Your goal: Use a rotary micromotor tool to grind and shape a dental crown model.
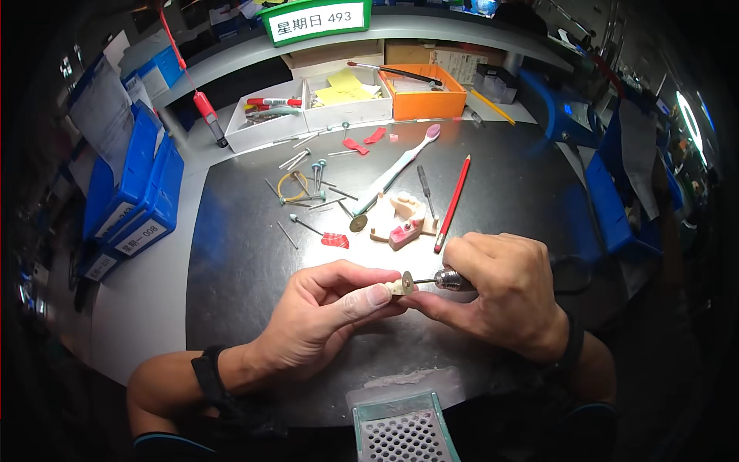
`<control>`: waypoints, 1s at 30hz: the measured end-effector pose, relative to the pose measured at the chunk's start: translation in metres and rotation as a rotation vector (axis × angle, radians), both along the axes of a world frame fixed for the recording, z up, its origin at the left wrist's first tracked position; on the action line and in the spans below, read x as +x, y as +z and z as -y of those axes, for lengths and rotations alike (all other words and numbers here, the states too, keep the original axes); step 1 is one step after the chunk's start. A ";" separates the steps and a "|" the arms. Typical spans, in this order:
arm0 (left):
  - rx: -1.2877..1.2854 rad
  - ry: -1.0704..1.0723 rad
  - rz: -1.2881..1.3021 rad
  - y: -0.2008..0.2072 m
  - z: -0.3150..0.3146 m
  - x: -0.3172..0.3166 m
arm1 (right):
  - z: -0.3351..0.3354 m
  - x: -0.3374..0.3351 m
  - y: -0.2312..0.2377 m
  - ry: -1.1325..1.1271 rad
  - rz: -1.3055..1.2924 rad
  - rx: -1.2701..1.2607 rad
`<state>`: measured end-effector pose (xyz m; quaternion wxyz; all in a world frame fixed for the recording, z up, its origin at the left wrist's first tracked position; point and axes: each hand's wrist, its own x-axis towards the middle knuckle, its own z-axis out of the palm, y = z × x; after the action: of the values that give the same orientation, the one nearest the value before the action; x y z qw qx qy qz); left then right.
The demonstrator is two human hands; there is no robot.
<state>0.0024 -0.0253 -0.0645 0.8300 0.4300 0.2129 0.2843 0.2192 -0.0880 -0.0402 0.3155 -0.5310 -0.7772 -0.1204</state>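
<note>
My left hand (pixel 319 316) is closed, pinching a small tooth-coloured dental piece (pixel 396 289) between thumb and fingers. In my right hand (pixel 504 289) is a rotary handpiece (pixel 448 279), its metal nose pointing left. The thin shank carries a small round disc (pixel 407 282), which sits right at the dental piece; whether they touch I cannot tell. Both hands are close together above the near part of the dark work mat (pixel 254 239). Just beyond them stands a cream dental model (pixel 404 208) with a pink gum section.
Several loose burs (pixel 295 160), a yellow rubber band (pixel 292 186), a toothbrush (pixel 396 171) and a red pencil (pixel 454 202) lie on the mat. Small white boxes (pixel 265 132) and an orange box (pixel 428 106) line the back. Blue bins (pixel 165 189) stand left; a perforated grate (pixel 404 439) is at front.
</note>
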 end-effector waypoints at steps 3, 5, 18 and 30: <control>-0.001 0.000 0.019 -0.001 0.000 0.000 | 0.000 0.001 0.000 0.004 -0.001 -0.010; 0.001 0.005 0.015 -0.001 0.000 0.000 | 0.000 0.001 -0.001 0.008 -0.005 -0.016; 0.013 -0.014 -0.028 0.000 0.000 -0.001 | 0.000 0.003 0.001 -0.003 0.029 -0.021; -0.004 -0.023 -0.038 0.001 0.000 -0.002 | 0.000 0.003 0.000 0.005 0.021 -0.005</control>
<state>0.0008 -0.0255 -0.0630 0.8299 0.4360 0.2243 0.2661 0.2227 -0.0884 -0.0401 0.3060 -0.5286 -0.7821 -0.1232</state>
